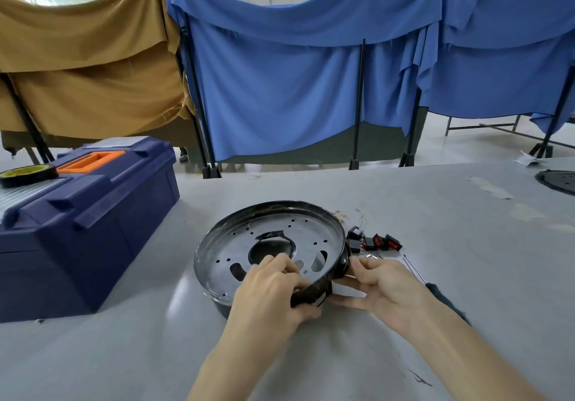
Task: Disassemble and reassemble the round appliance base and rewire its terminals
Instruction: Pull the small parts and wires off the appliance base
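Hands [270, 291] [384, 288] on base [245, 246] (switches [378, 241], perhaps, beside)

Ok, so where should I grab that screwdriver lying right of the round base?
Take the screwdriver by its dark handle, the thick end nearest you, coming down from above with the right hand. It lies flat on the table, thin shaft pointing away, which gives little to hold.

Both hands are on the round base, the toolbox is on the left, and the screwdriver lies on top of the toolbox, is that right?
No. The head view shows the screwdriver on the table, right of the base, beside the right hand. That hand and the left hand are on the base, and the toolbox is on the left.
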The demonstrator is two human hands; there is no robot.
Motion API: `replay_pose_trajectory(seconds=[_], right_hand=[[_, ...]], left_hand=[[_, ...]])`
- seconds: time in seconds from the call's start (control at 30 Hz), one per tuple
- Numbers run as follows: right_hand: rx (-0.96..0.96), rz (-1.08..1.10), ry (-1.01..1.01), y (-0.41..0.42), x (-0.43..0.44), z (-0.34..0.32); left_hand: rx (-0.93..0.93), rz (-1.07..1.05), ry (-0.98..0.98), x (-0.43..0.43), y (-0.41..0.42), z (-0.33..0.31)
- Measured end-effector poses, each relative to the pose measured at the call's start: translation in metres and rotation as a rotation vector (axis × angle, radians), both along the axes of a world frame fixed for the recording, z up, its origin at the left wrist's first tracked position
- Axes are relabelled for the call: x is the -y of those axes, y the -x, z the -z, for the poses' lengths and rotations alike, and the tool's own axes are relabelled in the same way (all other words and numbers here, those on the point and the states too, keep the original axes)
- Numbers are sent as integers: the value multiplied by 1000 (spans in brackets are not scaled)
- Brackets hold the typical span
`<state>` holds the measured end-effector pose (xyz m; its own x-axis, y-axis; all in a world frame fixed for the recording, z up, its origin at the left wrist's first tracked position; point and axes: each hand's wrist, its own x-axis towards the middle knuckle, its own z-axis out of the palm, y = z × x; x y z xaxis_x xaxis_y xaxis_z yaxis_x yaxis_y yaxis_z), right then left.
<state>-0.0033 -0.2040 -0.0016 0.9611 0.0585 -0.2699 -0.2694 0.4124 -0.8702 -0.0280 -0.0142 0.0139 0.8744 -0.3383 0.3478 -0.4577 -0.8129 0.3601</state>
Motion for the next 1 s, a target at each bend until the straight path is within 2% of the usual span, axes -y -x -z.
replay_pose_trajectory(seconds=[0.13,0.2,0.33,0.5,0.73,1.0], right_hand=[[17,-24,-45,1,0,-3],[16,-39,-67,2,0,-4],[-7,-49,-110,3,0,-8],[-13,-34,-136,4,0,-10],[-19,-39,-161,5,1,-11],[-35,-77,-213,5,2,-12]], left_hand=[[99,-31,-193,-1,0,-3],[128,-94,-225,2,4,-2],[178,-190,-84,6,8,3],[231,-162,60,3,7,6],[193,-184,-55,2,11,5],[399,-303,-86,9,14,20]])
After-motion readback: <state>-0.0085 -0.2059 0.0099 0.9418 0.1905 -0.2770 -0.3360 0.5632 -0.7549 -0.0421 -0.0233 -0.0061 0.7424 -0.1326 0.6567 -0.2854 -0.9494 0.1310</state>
